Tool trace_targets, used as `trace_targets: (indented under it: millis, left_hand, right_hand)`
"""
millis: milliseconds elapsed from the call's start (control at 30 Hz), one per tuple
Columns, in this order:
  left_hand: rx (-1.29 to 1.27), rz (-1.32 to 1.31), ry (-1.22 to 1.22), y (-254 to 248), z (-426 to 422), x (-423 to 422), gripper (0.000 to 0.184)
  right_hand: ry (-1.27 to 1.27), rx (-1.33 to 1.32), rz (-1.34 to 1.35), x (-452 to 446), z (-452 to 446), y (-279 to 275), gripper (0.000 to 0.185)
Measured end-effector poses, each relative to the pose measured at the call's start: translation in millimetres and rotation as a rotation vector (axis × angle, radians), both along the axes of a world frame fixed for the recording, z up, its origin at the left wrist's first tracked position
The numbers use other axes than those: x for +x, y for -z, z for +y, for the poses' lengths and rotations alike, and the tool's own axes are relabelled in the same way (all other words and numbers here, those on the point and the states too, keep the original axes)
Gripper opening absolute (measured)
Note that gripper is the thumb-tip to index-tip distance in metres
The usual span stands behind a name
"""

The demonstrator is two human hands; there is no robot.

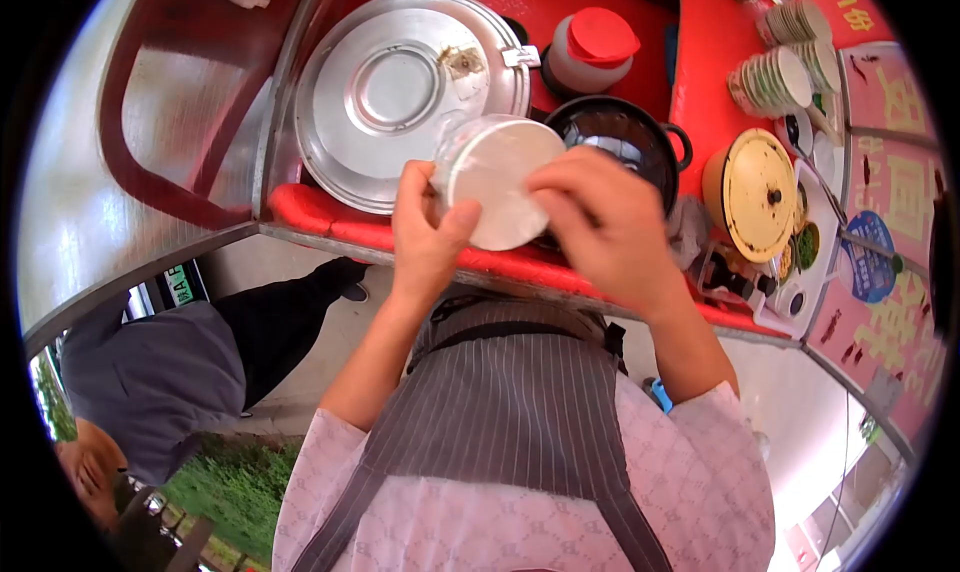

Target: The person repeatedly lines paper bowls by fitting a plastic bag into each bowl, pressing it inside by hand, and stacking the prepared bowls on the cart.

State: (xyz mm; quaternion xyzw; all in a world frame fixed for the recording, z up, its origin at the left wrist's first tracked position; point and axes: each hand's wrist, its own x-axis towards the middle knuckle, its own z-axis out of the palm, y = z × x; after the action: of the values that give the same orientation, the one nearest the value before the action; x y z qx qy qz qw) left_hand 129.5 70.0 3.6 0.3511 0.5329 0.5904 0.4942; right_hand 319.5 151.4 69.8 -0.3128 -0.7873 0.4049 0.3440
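Observation:
A round white container (490, 187) is held in front of my apron, over the counter's front edge. My left hand (425, 222) grips its left side, with the thumb on the near rim. Clear plastic shows around the container's upper left. My right hand (600, 217) is at the container's right side, thumb and fingers pinched together over its rim; whether they hold anything is too small to tell. Behind the container lies a large round metal lid (395, 87), and a black pot (625, 137) stands behind my right hand.
A red-capped jar (595, 52) stands at the back. On the right are a yellow lidded pot (760, 194), stacked cups (775, 82) and a white tray (825, 217) with small bowls. Another person (165, 382) is at the lower left, beyond the red counter edge (340, 217).

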Motion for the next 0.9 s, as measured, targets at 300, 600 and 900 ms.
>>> trace_targets:
  millis: [300,600,900]
  left_hand:
    - [-0.023,-0.231,0.078,33.2,-4.4,50.5,0.072]
    - [0.069,-0.349,0.09,22.6,24.8,65.5,0.088]
    - [0.043,-0.327,0.337,15.4,41.3,94.7,0.107]
  right_hand:
    - [-0.181,-0.135,-0.219,-4.5,-6.0,40.7,0.018]
    - [0.388,-0.562,-0.071,49.4,-9.3,27.3,0.053]
    - [0.606,0.003,0.081,184.3,126.4,45.1,0.072]
